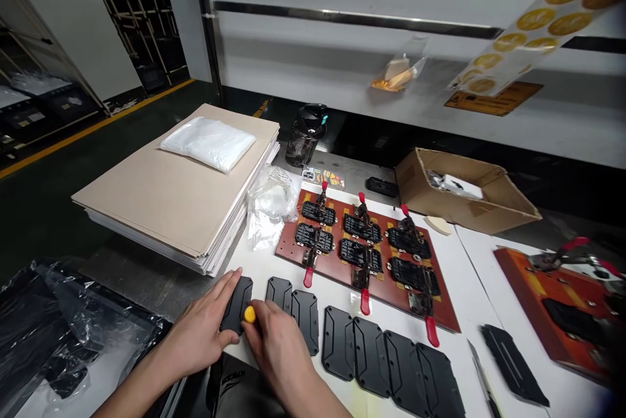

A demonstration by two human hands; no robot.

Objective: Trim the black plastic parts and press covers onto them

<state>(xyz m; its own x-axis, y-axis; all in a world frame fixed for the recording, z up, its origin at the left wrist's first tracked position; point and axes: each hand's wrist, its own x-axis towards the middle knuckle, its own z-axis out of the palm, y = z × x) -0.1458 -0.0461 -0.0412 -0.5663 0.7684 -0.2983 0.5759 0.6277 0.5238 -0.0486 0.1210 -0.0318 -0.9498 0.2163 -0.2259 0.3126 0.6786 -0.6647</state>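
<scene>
My left hand (199, 325) grips a black plastic cover panel (240, 300) at the table's front edge, fingers along its left side and thumb at the lower corner. Close beside it, my right hand (280, 346) is closed round a small tool with a yellow end (250, 314); the rest of the tool is hidden by the fingers. The two hands nearly meet at the panel. Right of them lie similar black panels (304, 320) in a row, and another group of panels (372, 356) continues to the right.
A red-brown fixture board (288, 245) holds black parts under red-handled clamps. A second fixture (528, 300), a knife (482, 375) and a lone black panel (514, 364) are at the right. Stacked cardboard sheets (161, 203) stand left; a cardboard box (425, 190) sits behind.
</scene>
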